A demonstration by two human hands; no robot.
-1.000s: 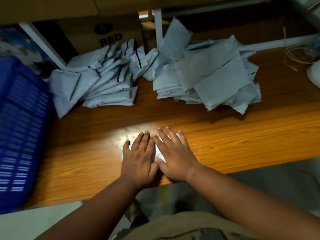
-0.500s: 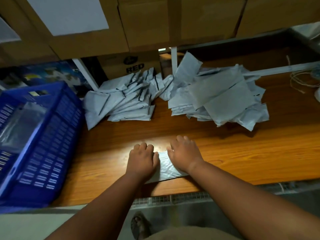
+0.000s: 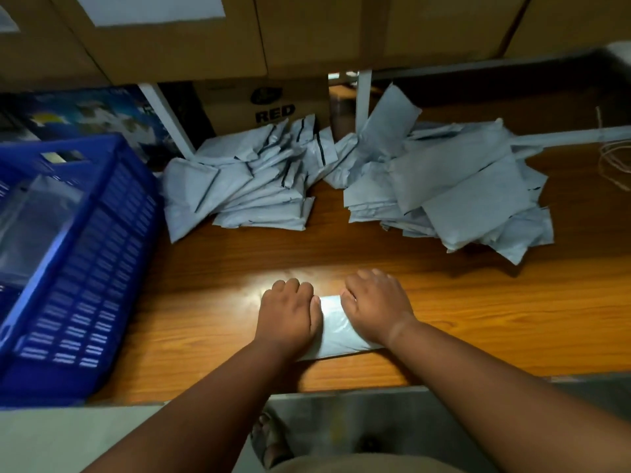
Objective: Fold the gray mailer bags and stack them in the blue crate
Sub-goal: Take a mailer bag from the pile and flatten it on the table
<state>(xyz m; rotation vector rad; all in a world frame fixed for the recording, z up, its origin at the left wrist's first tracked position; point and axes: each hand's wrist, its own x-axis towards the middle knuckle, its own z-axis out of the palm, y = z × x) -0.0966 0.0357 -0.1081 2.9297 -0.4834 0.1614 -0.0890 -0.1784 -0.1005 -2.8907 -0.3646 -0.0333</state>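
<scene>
I see both hands down on one gray mailer bag [image 3: 333, 331] near the front edge of the tabletop [image 3: 478, 319]. The left hand [image 3: 288, 317] lies on the bag's left part, the right hand [image 3: 375, 308] on its right part, and each grip has its fingers curled over the bag's far edge, knuckles up, clamping the bag. Only a narrow strip of the bag shows between my hands, pale gray, smooth and glossy, with its near edge running crookedly under the wrists.

Farther back on the tabletop lie two heaps of the same bags. The left heap [image 3: 252, 186] is folded pieces, fanned and overlapping, several showing a dark strip along one edge. The right heap [image 3: 454, 189] is looser and flatter, larger sheets lying at odd angles, one standing up against a white post [image 3: 362, 97].

The blue crate [image 3: 85, 268] sits at the left end of the tabletop, its wall slotted; something pale and glossy lies inside, too blurred for me to identify.

Behind the left heap a brown carton [image 3: 263, 104] bears the word "RED" in dark capitals under a dark oval logo I cannot read. Above hang larger cartons [image 3: 307, 32], one with a blank white label [image 3: 150, 8]. A thin cord [image 3: 614, 162] coils at far right.
</scene>
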